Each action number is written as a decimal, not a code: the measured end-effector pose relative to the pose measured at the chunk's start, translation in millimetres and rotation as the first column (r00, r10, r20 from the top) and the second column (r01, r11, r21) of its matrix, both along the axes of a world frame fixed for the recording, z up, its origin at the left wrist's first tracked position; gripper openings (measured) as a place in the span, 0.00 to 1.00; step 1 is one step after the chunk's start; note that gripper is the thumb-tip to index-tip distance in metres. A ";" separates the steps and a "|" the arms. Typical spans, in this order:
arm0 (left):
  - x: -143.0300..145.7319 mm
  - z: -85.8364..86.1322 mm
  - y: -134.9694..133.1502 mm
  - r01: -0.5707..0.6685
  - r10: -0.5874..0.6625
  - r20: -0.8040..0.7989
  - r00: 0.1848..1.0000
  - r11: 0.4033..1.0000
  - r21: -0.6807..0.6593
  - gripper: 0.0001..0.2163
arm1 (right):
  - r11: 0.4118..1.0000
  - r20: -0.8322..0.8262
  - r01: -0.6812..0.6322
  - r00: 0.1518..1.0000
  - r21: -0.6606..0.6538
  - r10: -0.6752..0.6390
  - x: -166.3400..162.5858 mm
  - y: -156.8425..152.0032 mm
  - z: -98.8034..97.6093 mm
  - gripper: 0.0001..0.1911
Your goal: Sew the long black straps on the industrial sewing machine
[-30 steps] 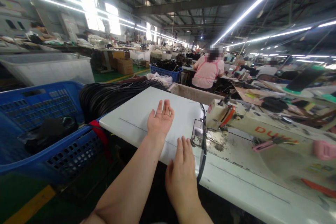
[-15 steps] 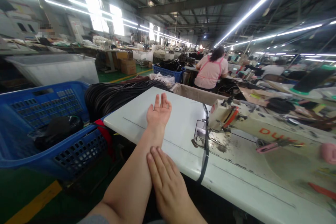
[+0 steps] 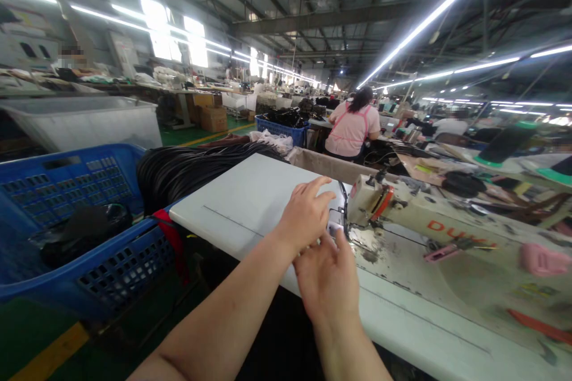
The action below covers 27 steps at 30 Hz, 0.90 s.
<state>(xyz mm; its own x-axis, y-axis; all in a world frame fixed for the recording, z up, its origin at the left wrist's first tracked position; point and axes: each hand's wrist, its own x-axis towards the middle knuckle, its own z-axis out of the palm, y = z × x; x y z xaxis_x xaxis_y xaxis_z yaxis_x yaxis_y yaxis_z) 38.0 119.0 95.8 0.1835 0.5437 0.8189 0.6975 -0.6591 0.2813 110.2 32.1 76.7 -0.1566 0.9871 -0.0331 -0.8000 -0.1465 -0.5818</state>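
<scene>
A black strip (image 3: pixel 343 199) lies at the needle end of a sewing machine (image 3: pixel 402 202), and its lower part is hidden behind my hands. My left hand (image 3: pixel 307 209) is over the white table top (image 3: pixel 241 190) just left of the strip, its fingers loosely bent and apart. Below it and partly overlapped by it, my right hand (image 3: pixel 328 277) is turned palm up at the table's front edge. Its thumb stands apart, and some of its fingers are covered. I see nothing held in either hand.
Left of the table stands a blue plastic basket (image 3: pixel 120 256) with dark material inside. A bundle of black strips (image 3: pixel 192 169) lies behind it. A pink-handled tool (image 3: pixel 440 251) rests on the machine. Ahead sits a co-worker in pink (image 3: pixel 353 128).
My left hand has moved right and turned over toward the machine. My right hand has left the left forearm, turned palm up and come beside the left hand. The view has shifted slightly.
</scene>
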 end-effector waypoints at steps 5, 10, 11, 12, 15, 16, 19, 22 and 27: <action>-5.0 -7.0 -1.0 -0.329 0.324 -0.314 0.892 0.943 0.037 0.16 | 0.783 0.433 0.345 0.684 0.518 -0.587 24.5 -9.8 -4.4 0.24; -4.0 -17.3 2.6 -0.290 0.200 -0.582 0.788 0.955 -0.065 0.16 | 0.327 0.525 -0.624 0.158 0.710 -0.837 30.8 -10.9 -12.8 0.29; -4.6 -20.3 1.1 -0.236 0.134 -0.624 0.770 0.968 -0.083 0.16 | 0.393 0.524 -0.621 0.034 0.678 -0.851 34.4 -2.6 -13.5 0.27; -5.5 -23.9 -1.0 -0.194 0.081 -0.651 0.755 0.976 -0.103 0.16 | 0.508 0.524 -0.504 -0.124 0.699 -0.843 38.3 6.3 -14.3 0.28; -8.0 -37.4 -7.9 -0.176 0.007 -0.682 0.731 0.968 -0.178 0.15 | 0.633 0.576 -0.054 -0.363 0.772 -0.733 45.0 18.5 -16.9 0.33; -8.6 -42.3 -9.5 -0.181 -0.005 -0.686 0.728 0.963 -0.199 0.16 | 0.634 0.583 -0.077 -0.320 0.769 -0.746 44.1 13.9 -17.2 0.35; -12.2 -54.7 -10.7 -0.164 -0.044 -0.685 0.727 0.958 -0.235 0.16 | 0.465 0.609 -0.581 0.068 0.668 -0.790 36.0 -20.7 -13.9 0.34; -23.1 -60.6 -5.8 -0.121 -0.088 -0.667 0.740 0.958 -0.262 0.13 | 0.250 0.761 -0.769 0.423 0.589 -0.491 36.4 -56.9 -9.9 0.16; -38.9 -60.3 6.1 -0.042 -0.194 -0.506 0.841 0.908 -0.418 0.07 | 0.878 0.894 -0.370 0.430 0.302 -0.126 81.1 -75.6 -46.0 0.08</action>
